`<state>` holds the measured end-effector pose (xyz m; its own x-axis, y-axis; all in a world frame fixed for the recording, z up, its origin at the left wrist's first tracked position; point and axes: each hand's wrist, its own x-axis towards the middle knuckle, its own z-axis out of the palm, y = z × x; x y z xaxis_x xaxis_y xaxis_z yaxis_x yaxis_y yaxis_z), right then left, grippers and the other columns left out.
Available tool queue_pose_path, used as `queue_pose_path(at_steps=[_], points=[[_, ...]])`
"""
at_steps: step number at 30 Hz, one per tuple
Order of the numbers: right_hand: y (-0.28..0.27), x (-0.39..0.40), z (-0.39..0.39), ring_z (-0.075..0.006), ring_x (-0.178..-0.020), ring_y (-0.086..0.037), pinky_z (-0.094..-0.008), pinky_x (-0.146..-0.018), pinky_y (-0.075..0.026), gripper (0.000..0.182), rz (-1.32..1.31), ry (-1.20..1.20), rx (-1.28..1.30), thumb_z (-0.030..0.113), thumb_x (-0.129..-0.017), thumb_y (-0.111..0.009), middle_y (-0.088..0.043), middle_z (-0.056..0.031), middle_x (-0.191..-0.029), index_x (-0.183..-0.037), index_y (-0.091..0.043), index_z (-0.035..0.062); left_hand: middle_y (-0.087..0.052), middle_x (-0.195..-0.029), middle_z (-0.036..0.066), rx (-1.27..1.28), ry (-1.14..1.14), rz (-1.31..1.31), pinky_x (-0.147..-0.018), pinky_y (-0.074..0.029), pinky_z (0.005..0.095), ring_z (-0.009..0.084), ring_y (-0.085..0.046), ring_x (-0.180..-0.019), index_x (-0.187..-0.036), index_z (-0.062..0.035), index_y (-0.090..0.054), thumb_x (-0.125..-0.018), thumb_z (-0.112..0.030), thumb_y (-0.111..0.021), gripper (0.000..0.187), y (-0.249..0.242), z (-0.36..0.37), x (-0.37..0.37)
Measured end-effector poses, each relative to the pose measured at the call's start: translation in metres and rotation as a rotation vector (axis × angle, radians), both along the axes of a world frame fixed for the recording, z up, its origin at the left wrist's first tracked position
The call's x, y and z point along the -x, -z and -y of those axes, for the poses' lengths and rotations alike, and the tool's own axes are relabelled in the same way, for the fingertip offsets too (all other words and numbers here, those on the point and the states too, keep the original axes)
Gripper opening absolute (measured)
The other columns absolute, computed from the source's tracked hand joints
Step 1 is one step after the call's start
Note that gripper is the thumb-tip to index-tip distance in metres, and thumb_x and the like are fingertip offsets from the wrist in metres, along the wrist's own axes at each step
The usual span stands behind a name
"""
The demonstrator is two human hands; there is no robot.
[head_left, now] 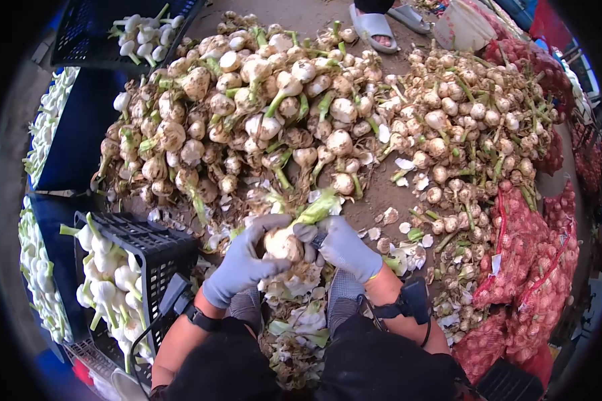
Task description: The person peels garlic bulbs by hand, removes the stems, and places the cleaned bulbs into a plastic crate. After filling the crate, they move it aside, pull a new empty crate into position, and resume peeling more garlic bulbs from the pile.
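My left hand, in a pale grey-blue glove, is closed around a large whitish garlic bulb in front of my knees. The bulb's thick green stalk points up and to the right, past my other hand. Also gloved, my right hand is closed beside the bulb at the base of the stalk. A small dark piece shows between its thumb and fingers, too hidden to name. Loose peelings lie below both hands, between my shoes.
A heap of untrimmed garlic spreads ahead, with smaller bulbs at right. Black crates of cleaned garlic stand at left. Red mesh sacks lie at right. Another person's sandalled foot is at the far side.
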<state>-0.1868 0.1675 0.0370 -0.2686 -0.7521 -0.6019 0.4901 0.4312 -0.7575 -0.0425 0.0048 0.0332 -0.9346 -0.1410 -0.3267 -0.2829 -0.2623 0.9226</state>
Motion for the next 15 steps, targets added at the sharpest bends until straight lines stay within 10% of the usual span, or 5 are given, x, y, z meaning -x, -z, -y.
queue_pose_path(at_steps=[10,13,15], points=[[-0.003,-0.026,0.014,-0.0123,-0.047,-0.056,-0.0256,-0.048,-0.047,0.019,-0.002,0.178,-0.074,0.013,-0.093,-0.054,-0.063,-0.0058,-0.062,-0.092,-0.067,-0.0003,-0.058,-0.123,0.012,-0.559,-0.354,-0.061,-0.098,-0.044,0.032,0.0215,-0.058,-0.11,-0.14,-0.0016,-0.039,-0.081,-0.016,-0.063,0.066,0.01,-0.002,-0.006],[0.035,-0.032,0.007,-0.0192,-0.05,-0.061,-0.0369,-0.05,-0.047,0.018,-1.166,-0.135,-0.063,0.013,-0.09,-0.06,-0.065,-0.008,-0.063,-0.081,-0.067,-0.0012,-0.056,-0.123,0.012,-0.846,-0.379,-0.074,-0.077,-0.049,0.0279,0.0212,-0.061,-0.097,-0.144,-0.0103,-0.036,-0.088,-0.037,-0.061,0.067,0.019,-0.002,-0.009],[0.032,-0.038,0.013,-0.0202,-0.058,-0.063,-0.0358,-0.055,-0.048,0.015,-0.982,-0.035,-0.006,0.011,-0.089,-0.061,-0.066,-0.0099,-0.07,-0.083,-0.067,-0.0019,-0.053,-0.128,0.011,-0.947,-0.308,-0.069,-0.057,-0.045,0.0211,0.02,-0.062,-0.088,-0.147,-0.0214,-0.032,-0.091,-0.044,-0.058,0.066,0.021,0.005,-0.012]])
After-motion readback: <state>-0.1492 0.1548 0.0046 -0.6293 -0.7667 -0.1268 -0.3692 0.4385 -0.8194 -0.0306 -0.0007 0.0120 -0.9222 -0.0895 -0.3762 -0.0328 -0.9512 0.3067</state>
